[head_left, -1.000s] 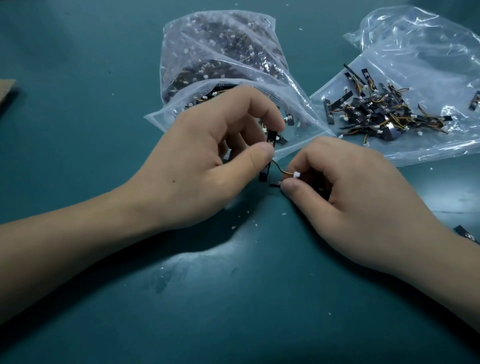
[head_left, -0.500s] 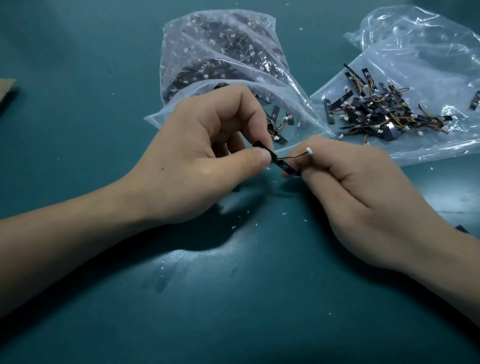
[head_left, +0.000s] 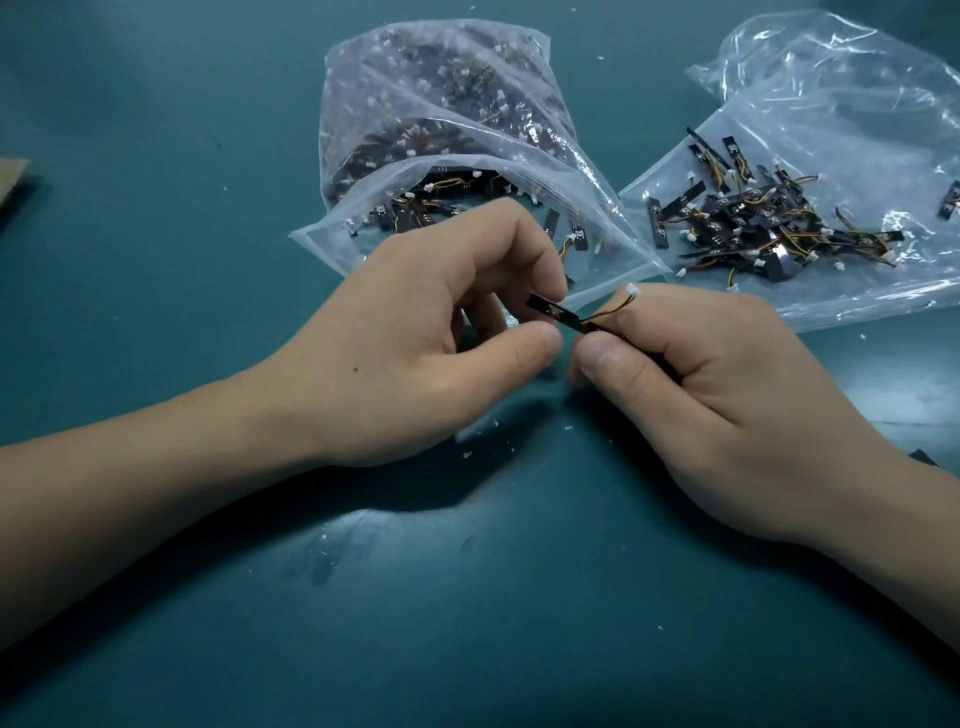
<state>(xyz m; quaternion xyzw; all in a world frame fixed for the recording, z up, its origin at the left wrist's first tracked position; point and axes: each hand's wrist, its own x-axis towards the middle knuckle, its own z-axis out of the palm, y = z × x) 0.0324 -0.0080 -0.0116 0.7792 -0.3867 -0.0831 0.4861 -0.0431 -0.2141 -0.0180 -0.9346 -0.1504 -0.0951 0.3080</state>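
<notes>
black and thin, the strip board (head_left: 553, 313) is held just in front of the mouth of the full bag (head_left: 447, 130), a little above the teal table (head_left: 156, 623). the left hand (head_left: 415, 332) pinches one end between thumb and forefinger. the right hand (head_left: 727, 405) pinches the other end, where an orange and yellow wire (head_left: 605, 313) leaves the board and runs up to a white plug (head_left: 632, 289). both hands are clamped on this one piece, thumbs nearly touching.

the work looks to be at an early stage. the full bag is packed with such pieces, while only a modest pile (head_left: 753, 223) lies on the flat bag (head_left: 857, 130) to the right of the full bag. this piece is not yet laid with the pile.

the full bag's open lip lies just behind the left knuckles, so there is little room that way. in front of the full bag, toward the person, the table is bare apart from small white crumbs. a cardboard scrap (head_left: 13, 176) sits well to the left of the full bag.
</notes>
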